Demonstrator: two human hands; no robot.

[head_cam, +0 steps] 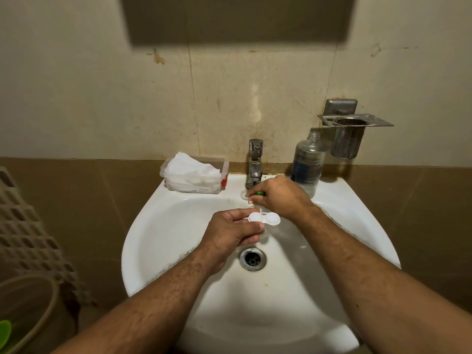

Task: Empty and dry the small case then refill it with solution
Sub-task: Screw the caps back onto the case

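Two bare forearms reaching in from the bottom edge over a white ceramic washbasin [158, 251], round steel drain [252, 259] between them. Left hand [229, 231] above the bowl, just nearer than the drain's far side, thumb and fingers pinched on the left end of a small white plastic twin-well lens case [264, 217]; case held roughly level over the basin, both wells facing up and uncapped, contents too pale to make out. Right hand [278, 198] just beyond and right of the case, fingers curled closed around a small green cap [259, 193], only its edge showing past the knuckles. Close by the fingertips on the basin's back ledge, a small clear round lid [244, 195], hard to read against the white. Behind that, a chrome pillar tap [255, 162] at the centre of the ledge. Left of the tap, a clear plastic tub of folded white tissues [194, 172], resting on the rim. Right of the tap, a tall clear bottle with a dark printed label [307, 162], uncapped, standing upright on the ledge. Further back on the stained beige wall tiles, a steel wall-mounted holder with a metal tumbler [350, 134]. At far left, a grey lattice basket [25, 226] and a bucket rim [33, 302] beside the basin.
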